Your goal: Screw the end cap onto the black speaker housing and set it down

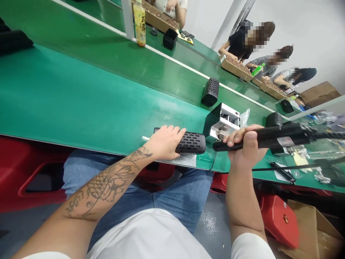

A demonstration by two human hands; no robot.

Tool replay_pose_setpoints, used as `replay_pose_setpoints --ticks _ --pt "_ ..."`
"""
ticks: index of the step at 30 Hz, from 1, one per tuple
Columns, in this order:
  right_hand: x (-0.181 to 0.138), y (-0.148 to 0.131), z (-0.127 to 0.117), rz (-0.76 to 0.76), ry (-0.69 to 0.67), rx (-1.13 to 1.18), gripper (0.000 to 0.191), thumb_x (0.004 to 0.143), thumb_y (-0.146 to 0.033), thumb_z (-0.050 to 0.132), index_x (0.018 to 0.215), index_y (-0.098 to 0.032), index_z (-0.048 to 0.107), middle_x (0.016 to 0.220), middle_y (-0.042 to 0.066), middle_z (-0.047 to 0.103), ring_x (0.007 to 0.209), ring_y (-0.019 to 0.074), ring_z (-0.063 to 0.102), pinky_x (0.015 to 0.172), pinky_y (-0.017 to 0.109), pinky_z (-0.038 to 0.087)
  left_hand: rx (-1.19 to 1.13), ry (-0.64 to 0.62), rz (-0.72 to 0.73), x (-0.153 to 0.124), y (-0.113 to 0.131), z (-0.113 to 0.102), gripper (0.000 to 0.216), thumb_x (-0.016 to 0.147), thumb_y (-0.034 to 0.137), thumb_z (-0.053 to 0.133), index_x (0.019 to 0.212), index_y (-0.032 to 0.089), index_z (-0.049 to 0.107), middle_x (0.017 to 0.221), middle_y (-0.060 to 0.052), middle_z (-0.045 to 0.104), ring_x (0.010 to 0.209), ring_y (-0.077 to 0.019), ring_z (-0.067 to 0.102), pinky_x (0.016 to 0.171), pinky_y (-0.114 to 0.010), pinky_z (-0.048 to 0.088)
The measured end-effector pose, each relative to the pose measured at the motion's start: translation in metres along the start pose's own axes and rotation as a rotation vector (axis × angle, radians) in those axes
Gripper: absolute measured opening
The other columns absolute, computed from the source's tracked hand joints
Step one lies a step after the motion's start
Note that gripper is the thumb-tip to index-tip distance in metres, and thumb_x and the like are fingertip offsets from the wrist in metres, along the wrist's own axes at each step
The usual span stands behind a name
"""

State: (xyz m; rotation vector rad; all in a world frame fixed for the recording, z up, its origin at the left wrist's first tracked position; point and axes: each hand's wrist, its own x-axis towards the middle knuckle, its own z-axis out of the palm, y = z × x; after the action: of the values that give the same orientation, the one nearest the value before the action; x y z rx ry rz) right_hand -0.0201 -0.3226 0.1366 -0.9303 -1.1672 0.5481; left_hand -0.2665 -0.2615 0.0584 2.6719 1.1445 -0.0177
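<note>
My left hand (166,141) is wrapped over a black perforated casing (192,143) that lies on its side near the bench's front edge. In my right hand (249,146) is a black electric screwdriver (280,137), held level with its cable running off to the right. Its thin bit points left at the casing's end face; whether it touches cannot be made out. Under the casing lies a silvery sheet (185,159). Just behind the screwdriver's nose stands a black and silver screw feeder (222,122).
Another perforated casing (210,92) stands behind the feeder, and one more (274,119) sits farther right. A yellow drink bottle (139,23) is by the post. A second black screwdriver (283,172) lies at right near plastic bags. Co-workers sit across the green bench (81,97).
</note>
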Motion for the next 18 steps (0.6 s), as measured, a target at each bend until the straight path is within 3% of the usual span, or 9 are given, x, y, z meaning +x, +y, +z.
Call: replay_pose_setpoints --ticks 3,7,15,18 --pt "-0.022 -0.011 0.035 -0.046 -0.221 0.156 0.049 0.098 -0.054 0.085 0.099 -0.02 0.05 0.061 -0.009 0.054 0.045 0.009 0.057 0.052 0.025 0.059 0.0 0.005 0.006 -0.002 0.0 0.0 0.109 0.094 0.059 0.074 0.187 0.016 0.036 0.162 -0.022 0.063 0.144 -0.0361 0.067 0.119 -0.045 0.05" --pt "-0.036 0.002 0.065 0.019 -0.281 0.129 0.058 0.092 -0.059 0.092 0.096 -0.019 0.049 0.061 -0.009 0.056 0.047 0.0076 0.058 0.056 0.024 0.061 -0.016 -0.011 0.01 -0.004 0.0 -0.002 0.108 0.095 0.057 0.071 0.189 0.017 0.033 0.166 -0.022 0.06 0.148 -0.038 0.065 0.122 -0.047 0.05" --pt "-0.035 0.028 0.074 0.168 -0.347 0.077 0.06 0.09 -0.056 0.094 0.091 -0.018 0.047 0.062 -0.006 0.06 0.052 0.0086 0.064 0.054 0.021 0.055 -0.037 -0.002 0.033 -0.003 0.0 -0.003 0.101 0.095 0.052 0.072 0.183 0.016 0.04 0.162 -0.023 0.061 0.145 -0.0367 0.065 0.118 -0.045 0.051" --pt "-0.034 0.031 0.075 0.197 -0.418 0.111 0.065 0.086 -0.056 0.097 0.086 -0.018 0.044 0.059 -0.007 0.056 0.052 0.0067 0.061 0.059 0.021 0.06 -0.05 -0.023 0.048 -0.001 -0.001 -0.003 0.089 0.096 0.05 0.068 0.176 0.016 0.048 0.162 -0.023 0.061 0.146 -0.0386 0.065 0.12 -0.048 0.053"
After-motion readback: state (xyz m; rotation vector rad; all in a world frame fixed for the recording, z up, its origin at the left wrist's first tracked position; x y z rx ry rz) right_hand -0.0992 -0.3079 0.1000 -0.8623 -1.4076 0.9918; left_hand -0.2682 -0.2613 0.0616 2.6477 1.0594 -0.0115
